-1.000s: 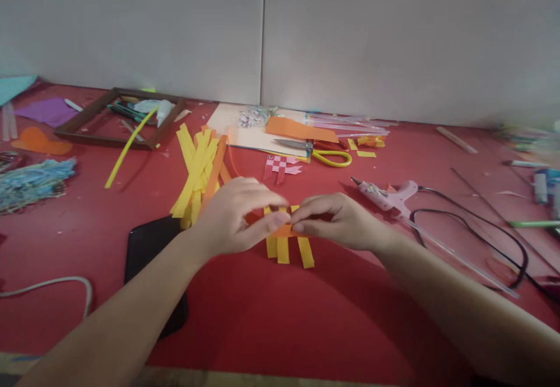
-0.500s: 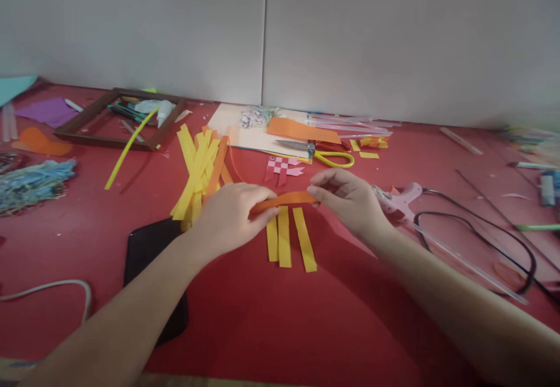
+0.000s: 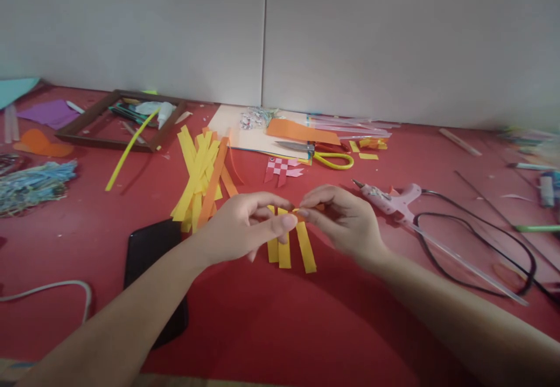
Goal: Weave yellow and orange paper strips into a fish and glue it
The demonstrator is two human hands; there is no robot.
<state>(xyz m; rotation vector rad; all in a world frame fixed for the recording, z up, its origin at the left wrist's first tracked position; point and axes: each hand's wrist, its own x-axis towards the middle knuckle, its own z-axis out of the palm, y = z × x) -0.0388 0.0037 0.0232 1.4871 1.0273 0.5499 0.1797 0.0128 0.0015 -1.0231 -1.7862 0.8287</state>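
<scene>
My right hand (image 3: 343, 220) pinches an orange paper strip (image 3: 320, 207) between thumb and fingers; most of the strip is hidden behind them. Close to its left end, my left hand (image 3: 245, 223) has thumb and index finger apart, with the other fingers spread below. Whether those fingertips touch the strip I cannot tell. Beneath the hands lie three yellow paper strips (image 3: 306, 250), partly covered. Left of them is a loose pile of yellow strips (image 3: 196, 171) with orange strips (image 3: 214, 182) among it. A pink-and-red woven paper fish (image 3: 280, 168) lies just beyond my hands.
Yellow-handled scissors (image 3: 335, 160) lie behind the fish. At right is a pink glue gun (image 3: 394, 203) with a looping black cable (image 3: 437, 247). A black phone-like slab (image 3: 151, 258) sits under my left forearm. Farther left stand a brown frame (image 3: 87, 121) and blue stringy bundle (image 3: 39, 185).
The orange strip was stretched between both hands; now its left end is beside my right fingertips. My hands have come closer together, and my left fingers have opened out.
</scene>
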